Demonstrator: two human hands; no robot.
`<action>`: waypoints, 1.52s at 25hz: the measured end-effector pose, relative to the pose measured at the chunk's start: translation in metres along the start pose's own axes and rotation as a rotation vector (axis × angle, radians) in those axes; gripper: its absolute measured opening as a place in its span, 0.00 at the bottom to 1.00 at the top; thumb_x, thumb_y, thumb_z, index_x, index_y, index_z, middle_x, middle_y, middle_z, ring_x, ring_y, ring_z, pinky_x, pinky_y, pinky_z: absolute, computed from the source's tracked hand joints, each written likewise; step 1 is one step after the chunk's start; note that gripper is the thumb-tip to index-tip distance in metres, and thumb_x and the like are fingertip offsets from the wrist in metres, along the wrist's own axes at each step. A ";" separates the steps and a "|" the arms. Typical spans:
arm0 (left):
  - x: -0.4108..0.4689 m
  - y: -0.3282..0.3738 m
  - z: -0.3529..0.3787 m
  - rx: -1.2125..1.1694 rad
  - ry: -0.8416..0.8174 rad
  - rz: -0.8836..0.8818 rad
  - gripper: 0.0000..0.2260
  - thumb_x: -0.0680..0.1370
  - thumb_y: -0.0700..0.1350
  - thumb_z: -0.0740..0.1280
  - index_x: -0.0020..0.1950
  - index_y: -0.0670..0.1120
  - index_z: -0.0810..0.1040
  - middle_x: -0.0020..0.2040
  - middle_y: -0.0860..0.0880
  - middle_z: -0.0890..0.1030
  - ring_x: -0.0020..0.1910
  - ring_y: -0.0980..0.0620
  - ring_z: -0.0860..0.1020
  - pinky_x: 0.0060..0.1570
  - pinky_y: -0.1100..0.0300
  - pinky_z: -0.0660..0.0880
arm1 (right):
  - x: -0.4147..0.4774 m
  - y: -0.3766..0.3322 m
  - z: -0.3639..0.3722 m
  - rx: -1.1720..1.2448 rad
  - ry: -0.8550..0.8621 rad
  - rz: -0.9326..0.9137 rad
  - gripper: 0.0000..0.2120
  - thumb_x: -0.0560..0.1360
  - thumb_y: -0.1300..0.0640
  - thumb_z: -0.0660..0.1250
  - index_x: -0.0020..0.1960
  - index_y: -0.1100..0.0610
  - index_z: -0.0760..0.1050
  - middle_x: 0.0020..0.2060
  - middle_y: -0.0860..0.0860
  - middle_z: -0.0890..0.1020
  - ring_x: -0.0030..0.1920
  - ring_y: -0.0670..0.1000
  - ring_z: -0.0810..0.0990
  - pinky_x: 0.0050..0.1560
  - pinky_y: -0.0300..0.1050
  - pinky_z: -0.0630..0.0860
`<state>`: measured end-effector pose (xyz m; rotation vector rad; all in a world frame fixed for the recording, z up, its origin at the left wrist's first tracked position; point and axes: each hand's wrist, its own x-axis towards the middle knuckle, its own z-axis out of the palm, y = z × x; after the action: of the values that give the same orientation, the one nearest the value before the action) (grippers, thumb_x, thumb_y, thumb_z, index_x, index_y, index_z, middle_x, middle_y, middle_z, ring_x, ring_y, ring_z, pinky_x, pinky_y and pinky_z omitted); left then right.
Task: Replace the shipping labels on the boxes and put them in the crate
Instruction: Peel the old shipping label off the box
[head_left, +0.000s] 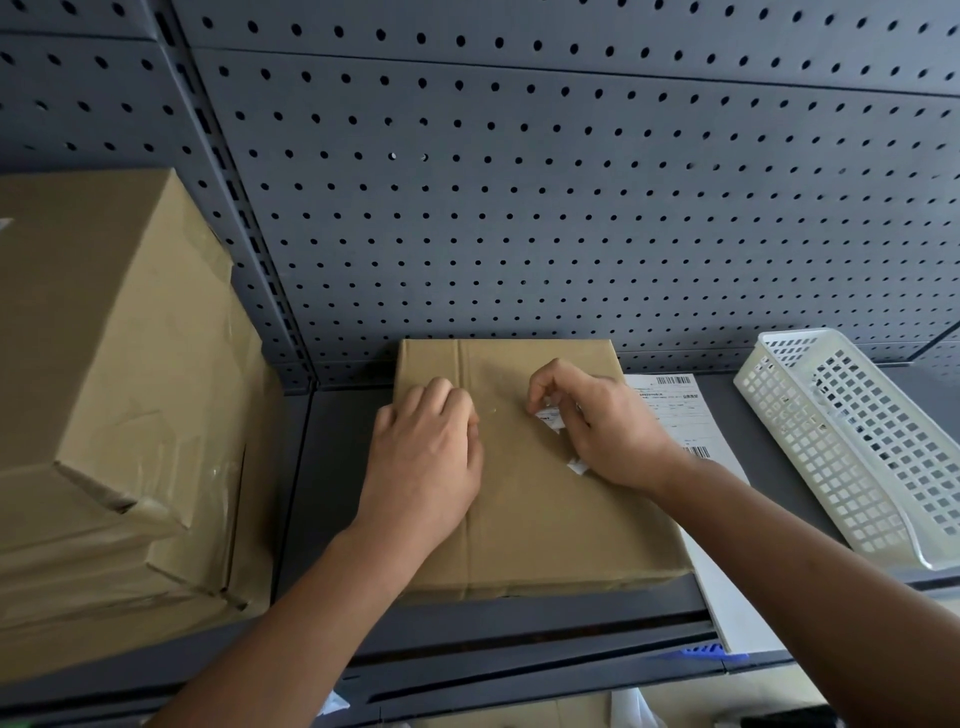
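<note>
We find the flat cardboard box (535, 483) lying on the grey shelf (337, 493) at the middle of the view, its far edge close to the pegboard (519, 182) at 12 o'clock. A taped seam runs across its top from 12 to 6 o'clock.

The left hand (423, 457) rests on the box over that seam, its fingers bent at the knuckles with the tips down on the cardboard, and we see nothing held in it. The right hand (602, 426) sits at 3 o'clock from the left one, well curled, its thumb and fingers pinching a crumpled white label scrap (550, 415). A second small white scrap (576, 466) shows at the heel of that hand, on the box top; we cannot tell whether it is stuck down.

At 3 o'clock from the box, a white label sheet (675, 410) with barcodes lies flat on the shelf, its near side tucked under the box edge. Further out at 3 o'clock stands the white plastic crate (852, 441), a latticed basket set apart from the box. At 9 o'clock we see a stack of larger boxes (119, 389), taped and apart from the flat one
</note>
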<state>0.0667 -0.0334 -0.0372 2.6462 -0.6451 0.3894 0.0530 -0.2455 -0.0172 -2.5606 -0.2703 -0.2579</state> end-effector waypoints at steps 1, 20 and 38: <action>0.000 0.000 0.000 0.001 -0.006 0.001 0.04 0.77 0.44 0.66 0.46 0.50 0.72 0.46 0.54 0.71 0.48 0.51 0.72 0.50 0.51 0.72 | 0.001 0.001 0.000 -0.006 -0.008 -0.003 0.19 0.73 0.71 0.55 0.50 0.49 0.73 0.41 0.41 0.81 0.43 0.45 0.81 0.44 0.50 0.78; 0.000 0.000 -0.001 0.000 -0.006 -0.002 0.04 0.77 0.44 0.66 0.46 0.51 0.71 0.46 0.55 0.71 0.49 0.52 0.72 0.50 0.51 0.72 | 0.001 0.002 -0.001 0.044 0.006 0.011 0.19 0.74 0.72 0.56 0.49 0.50 0.75 0.42 0.42 0.82 0.44 0.38 0.78 0.46 0.42 0.75; -0.001 0.000 0.000 0.004 0.000 0.000 0.04 0.76 0.44 0.66 0.46 0.51 0.71 0.46 0.55 0.70 0.48 0.52 0.72 0.50 0.53 0.71 | -0.004 0.004 0.001 -0.041 0.044 -0.033 0.18 0.72 0.71 0.56 0.48 0.48 0.72 0.37 0.39 0.79 0.34 0.44 0.79 0.36 0.45 0.75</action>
<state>0.0655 -0.0333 -0.0378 2.6498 -0.6443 0.3914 0.0501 -0.2491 -0.0207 -2.5895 -0.2935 -0.3345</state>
